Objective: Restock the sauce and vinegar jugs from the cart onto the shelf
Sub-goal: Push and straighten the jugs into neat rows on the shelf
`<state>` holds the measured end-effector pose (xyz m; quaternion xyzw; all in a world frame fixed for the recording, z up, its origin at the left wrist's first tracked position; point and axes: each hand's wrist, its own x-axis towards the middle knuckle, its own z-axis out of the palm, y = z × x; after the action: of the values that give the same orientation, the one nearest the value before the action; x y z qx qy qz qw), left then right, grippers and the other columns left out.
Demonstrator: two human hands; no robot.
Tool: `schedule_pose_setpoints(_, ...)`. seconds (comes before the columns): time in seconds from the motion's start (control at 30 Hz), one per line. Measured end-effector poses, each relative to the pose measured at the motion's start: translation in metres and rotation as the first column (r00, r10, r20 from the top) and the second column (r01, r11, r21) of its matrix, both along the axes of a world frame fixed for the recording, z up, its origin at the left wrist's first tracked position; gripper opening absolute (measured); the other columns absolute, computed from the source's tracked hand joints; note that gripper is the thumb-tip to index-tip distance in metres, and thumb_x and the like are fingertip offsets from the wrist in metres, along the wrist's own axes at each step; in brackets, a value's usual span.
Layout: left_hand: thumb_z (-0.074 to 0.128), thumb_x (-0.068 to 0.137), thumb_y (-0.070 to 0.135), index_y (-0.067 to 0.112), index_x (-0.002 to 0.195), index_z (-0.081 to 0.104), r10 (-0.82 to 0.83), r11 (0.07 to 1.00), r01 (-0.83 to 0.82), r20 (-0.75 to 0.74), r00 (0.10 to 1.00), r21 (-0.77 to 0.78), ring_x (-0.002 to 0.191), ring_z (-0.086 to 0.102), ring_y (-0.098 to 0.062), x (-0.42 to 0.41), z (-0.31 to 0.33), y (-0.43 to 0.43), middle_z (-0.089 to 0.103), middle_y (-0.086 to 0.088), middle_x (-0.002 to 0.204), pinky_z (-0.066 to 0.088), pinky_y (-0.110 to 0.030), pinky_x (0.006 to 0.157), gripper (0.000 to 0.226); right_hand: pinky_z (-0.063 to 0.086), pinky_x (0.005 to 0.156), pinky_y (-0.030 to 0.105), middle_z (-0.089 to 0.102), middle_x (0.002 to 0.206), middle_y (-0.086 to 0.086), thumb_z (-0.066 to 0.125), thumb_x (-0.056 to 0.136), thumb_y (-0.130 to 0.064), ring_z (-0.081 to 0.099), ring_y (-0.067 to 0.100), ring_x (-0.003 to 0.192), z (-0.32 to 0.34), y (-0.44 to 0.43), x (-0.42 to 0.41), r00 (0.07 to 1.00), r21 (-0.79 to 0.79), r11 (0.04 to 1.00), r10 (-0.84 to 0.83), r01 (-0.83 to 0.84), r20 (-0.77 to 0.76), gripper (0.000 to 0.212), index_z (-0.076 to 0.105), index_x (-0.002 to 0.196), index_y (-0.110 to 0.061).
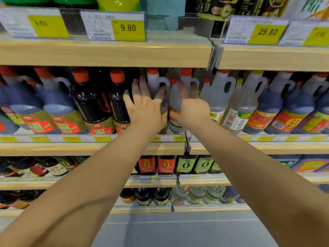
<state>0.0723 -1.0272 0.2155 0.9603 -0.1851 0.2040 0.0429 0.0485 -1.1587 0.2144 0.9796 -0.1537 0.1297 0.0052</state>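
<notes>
Both arms reach to the middle shelf (pixel 89 148), into the row of red-capped jugs.

- Right hand (pixel 191 107): wrapped round the clear jug (pixel 175 99), thumb across the front near the orange label, fingers over its far shoulder. Grip looks loose, more guiding than carrying.
- Left hand (pixel 145 106): wide open, fingers spread and straight, flat against the neighbouring jug (pixel 154 82). It grasps nothing. Likely bracing that jug so it does not tip or crowd the gap.
- The clear jug stands on the shelf, upright or nearly so, between the neighbouring jug and the other clear jugs (pixel 219 93) to the right. Its base is hidden behind the hands, so I cannot tell whether it is fully seated.
- Dark bottles (pixel 92 104) sit left of the work area, untouched.
- The cart is out of view.

Judgement: this is the placing step, settling one jug into line with its kind. Risk is knocking the tightly packed neighbours.
</notes>
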Motion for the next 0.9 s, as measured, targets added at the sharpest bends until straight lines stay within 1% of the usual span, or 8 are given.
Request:
schedule_pose_setpoints(0.13, 0.046, 0.086, 0.051, 0.044, 0.140, 0.024, 0.031, 0.996, -0.027, -0.050, 0.998, 0.081, 0.141, -0.013, -0.044, 0.008, 0.004, -0.012, 0.000, -0.019, 0.156, -0.015, -0.063, 0.107, 0.060, 0.031, 0.056, 0.028, 0.051, 0.082, 0.001, 0.051, 0.084, -0.051, 0.049, 0.025, 0.078, 0.002, 0.001, 0.010, 0.992, -0.073, 0.996, -0.066, 0.058, -0.112, 0.041, 0.060, 0.110, -0.020)
schedule_pose_setpoints(0.23, 0.055, 0.085, 0.049, 0.041, 0.139, 0.029, 0.024, 0.996, -0.019, -0.055, 0.998, 0.089, 0.141, -0.011, -0.047, 0.007, 0.003, -0.012, 0.006, -0.022, 0.154, -0.012, -0.064, 0.108, 0.061, 0.035, 0.064, 0.030, 0.052, 0.111, 0.006, 0.058, 0.083, -0.046, 0.056, 0.027, 0.095, 0.003, 0.000, 0.012, 0.996, -0.051, 0.997, -0.067, 0.063, -0.064, 0.053, 0.044, 0.130, -0.025)
schedule_pose_setpoints(0.33, 0.057, 0.084, 0.047, 0.040, 0.139, 0.028, 0.020, 0.995, -0.016, -0.050, 0.999, 0.095, 0.141, -0.011, -0.047, 0.008, 0.003, -0.012, 0.007, -0.021, 0.152, -0.012, -0.064, 0.108, 0.062, 0.037, 0.067, 0.030, 0.054, 0.112, 0.007, 0.057, 0.083, -0.043, 0.057, 0.026, 0.100, 0.005, 0.001, 0.014, 0.997, -0.033, 0.998, -0.058, 0.057, -0.043, 0.044, 0.052, 0.120, -0.021)
schedule_pose_setpoints(0.5, 0.054, 0.086, 0.047, 0.040, 0.141, 0.023, 0.053, 0.989, -0.044, -0.061, 0.997, 0.141, 0.140, -0.014, -0.047, 0.013, 0.002, -0.015, 0.004, -0.021, 0.153, -0.013, -0.065, 0.107, 0.063, 0.033, 0.058, 0.030, 0.050, 0.088, 0.000, 0.054, 0.083, -0.038, 0.054, 0.025, 0.079, 0.009, 0.006, 0.007, 0.999, -0.055, 0.997, -0.047, 0.046, -0.017, 0.029, 0.058, 0.107, -0.021)
schedule_pose_setpoints(0.7, 0.053, 0.087, 0.047, 0.040, 0.142, 0.020, 0.030, 0.990, -0.022, -0.058, 0.998, 0.141, 0.139, -0.014, -0.049, 0.013, -0.001, -0.013, 0.000, -0.023, 0.154, -0.013, -0.066, 0.106, 0.065, 0.030, 0.053, 0.028, 0.039, 0.080, 0.003, 0.058, 0.085, -0.037, 0.043, 0.021, 0.067, 0.007, 0.009, -0.001, 0.998, -0.024, 0.998, -0.064, 0.063, -0.025, 0.040, 0.052, 0.120, -0.020)
schedule_pose_setpoints(0.77, 0.051, 0.089, 0.047, 0.041, 0.144, 0.014, 0.011, 0.991, -0.002, -0.062, 0.998, 0.131, 0.139, -0.016, -0.050, 0.013, 0.000, -0.012, -0.009, -0.025, 0.155, -0.014, -0.065, 0.106, 0.067, 0.032, 0.054, 0.029, 0.049, 0.087, 0.008, 0.058, 0.085, -0.036, 0.045, 0.023, 0.065, 0.010, 0.011, -0.006, 0.999, 0.037, 0.998, -0.048, 0.049, -0.015, 0.045, 0.048, 0.126, -0.018)
schedule_pose_setpoints(0.83, 0.052, 0.088, 0.047, 0.042, 0.146, 0.009, -0.024, 0.992, 0.035, -0.093, 0.995, 0.119, 0.138, -0.016, -0.051, 0.011, 0.003, -0.007, -0.015, -0.027, 0.154, -0.014, -0.065, 0.106, 0.072, 0.040, 0.059, 0.032, 0.056, 0.114, 0.018, 0.057, 0.085, -0.035, 0.056, 0.032, 0.075, 0.011, 0.011, -0.012, 1.000, 0.139, 0.990, -0.004, 0.000, 0.025, 0.053, 0.042, 0.134, -0.019)
schedule_pose_setpoints(0.9, 0.052, 0.087, 0.046, 0.039, 0.146, 0.012, -0.076, 0.990, 0.088, -0.107, 0.991, 0.114, 0.139, -0.012, -0.051, 0.007, 0.007, 0.000, -0.013, -0.027, 0.154, -0.013, -0.064, 0.107, 0.072, 0.047, 0.069, 0.038, 0.036, 0.142, 0.024, 0.056, 0.087, -0.029, 0.060, 0.040, 0.090, 0.012, 0.010, -0.021, 0.996, 0.245, 0.968, 0.037, -0.054, 0.076, 0.068, 0.023, 0.146, -0.029)
